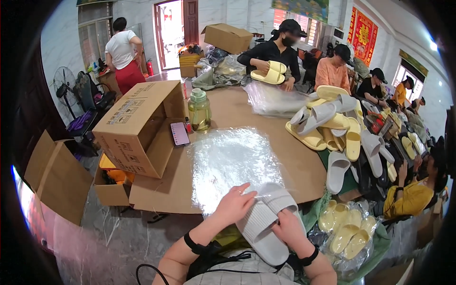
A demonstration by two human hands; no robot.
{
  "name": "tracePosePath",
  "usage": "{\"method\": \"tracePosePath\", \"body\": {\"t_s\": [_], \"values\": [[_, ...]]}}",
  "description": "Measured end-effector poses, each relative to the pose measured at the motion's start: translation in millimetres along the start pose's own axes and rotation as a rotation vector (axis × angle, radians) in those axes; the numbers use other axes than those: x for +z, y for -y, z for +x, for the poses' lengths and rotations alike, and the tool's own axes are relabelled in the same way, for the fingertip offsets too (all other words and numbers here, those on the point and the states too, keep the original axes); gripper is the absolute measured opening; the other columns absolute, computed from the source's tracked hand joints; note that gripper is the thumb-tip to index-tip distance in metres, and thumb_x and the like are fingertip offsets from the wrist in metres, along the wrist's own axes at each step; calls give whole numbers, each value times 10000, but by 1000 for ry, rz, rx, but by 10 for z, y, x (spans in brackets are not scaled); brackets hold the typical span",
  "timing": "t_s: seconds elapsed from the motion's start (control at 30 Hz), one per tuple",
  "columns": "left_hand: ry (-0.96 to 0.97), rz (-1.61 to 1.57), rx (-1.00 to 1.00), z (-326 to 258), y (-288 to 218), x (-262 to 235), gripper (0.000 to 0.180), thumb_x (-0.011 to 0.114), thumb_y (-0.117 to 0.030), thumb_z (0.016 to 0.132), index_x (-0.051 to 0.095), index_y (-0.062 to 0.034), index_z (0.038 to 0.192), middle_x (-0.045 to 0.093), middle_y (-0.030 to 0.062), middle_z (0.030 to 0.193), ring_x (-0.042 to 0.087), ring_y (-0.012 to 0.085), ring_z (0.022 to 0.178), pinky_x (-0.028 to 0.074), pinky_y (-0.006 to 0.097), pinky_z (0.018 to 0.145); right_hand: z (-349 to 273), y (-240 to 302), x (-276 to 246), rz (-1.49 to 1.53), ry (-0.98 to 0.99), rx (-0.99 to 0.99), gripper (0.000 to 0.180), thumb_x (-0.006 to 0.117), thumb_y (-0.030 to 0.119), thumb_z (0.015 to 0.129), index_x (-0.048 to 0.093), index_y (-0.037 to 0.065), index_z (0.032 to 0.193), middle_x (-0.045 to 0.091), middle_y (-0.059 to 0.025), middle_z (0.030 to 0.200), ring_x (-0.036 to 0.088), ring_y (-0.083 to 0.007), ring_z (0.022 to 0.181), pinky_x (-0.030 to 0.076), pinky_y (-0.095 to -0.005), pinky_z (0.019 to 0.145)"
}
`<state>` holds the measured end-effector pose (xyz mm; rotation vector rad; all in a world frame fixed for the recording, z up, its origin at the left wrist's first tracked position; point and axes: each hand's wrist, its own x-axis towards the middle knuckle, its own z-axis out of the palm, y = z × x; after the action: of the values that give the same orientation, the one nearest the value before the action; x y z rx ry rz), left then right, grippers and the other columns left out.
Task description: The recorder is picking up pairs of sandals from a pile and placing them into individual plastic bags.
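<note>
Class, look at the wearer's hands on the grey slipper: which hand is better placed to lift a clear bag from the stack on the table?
Probably the left hand: it rests by the slipper toe, touching the clear bags. The right hand grips lower down.

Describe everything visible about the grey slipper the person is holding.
The grey slipper is a slide sandal that looks like soft moulded foam, with a wide ribbed strap over a thick sole. It may be a stacked pair; that is hard to tell. It lies tilted, toe pointing up and right toward the table, near the edge of a stack of clear plastic bags. The left hand rests on the strap with fingers on thin plastic film; the right hand holds its right side.
</note>
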<state>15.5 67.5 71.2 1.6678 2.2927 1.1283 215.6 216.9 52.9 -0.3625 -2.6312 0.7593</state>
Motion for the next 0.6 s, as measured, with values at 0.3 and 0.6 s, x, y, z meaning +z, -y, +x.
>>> {"method": "tracePosePath", "body": {"t_s": [0.3, 0.6], "values": [[-29, 68, 379, -3, -510, -76, 303, 660, -108, 890, 627, -55, 1187, 620, 120, 1209, 593, 329, 1030, 515, 406, 895, 815, -161, 539, -7, -151, 67, 216, 649, 192, 851, 591, 18, 964, 594, -198, 969, 598, -384, 942, 505, -443, 823], [22, 142, 415, -147, -538, -266, 355, 668, -123, 900, 636, -62, 1248, 632, 101, 1219, 609, 329, 1040, 520, 410, 900, 1932, -194, 893, -1, -332, 202, 351, 701, 245, 844, 593, -26, 1037, 562, -259, 1041, 576, -455, 975, 483, -527, 848]]}}
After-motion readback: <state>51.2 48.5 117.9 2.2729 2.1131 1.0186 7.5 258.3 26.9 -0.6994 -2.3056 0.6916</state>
